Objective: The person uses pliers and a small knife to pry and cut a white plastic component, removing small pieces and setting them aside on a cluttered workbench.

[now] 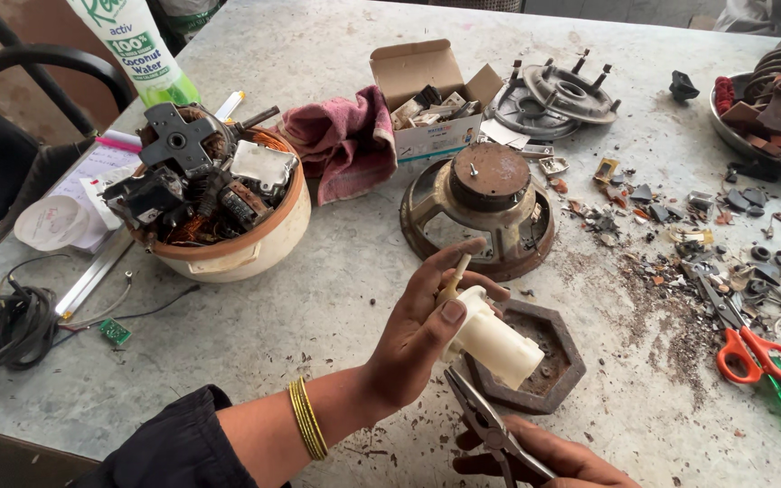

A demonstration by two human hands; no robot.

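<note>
above hex tray (564,336), l hand (422,339) fingers clamped round white cylinder (492,342) (r hand (549,458) grips pliers (490,432)).

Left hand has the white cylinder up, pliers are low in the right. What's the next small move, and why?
Probably raise the pliers to the white cylinder: the left hand holds it above the hexagonal block, while the right hand keeps the jaws just below, not touching.

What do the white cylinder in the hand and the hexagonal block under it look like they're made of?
White cylinder: likely plastic, smooth and matte cream, with a moulded look. Hexagonal block: probably cast metal, dull brown-grey, rough and rusty-looking, though grime leaves it uncertain.
</note>
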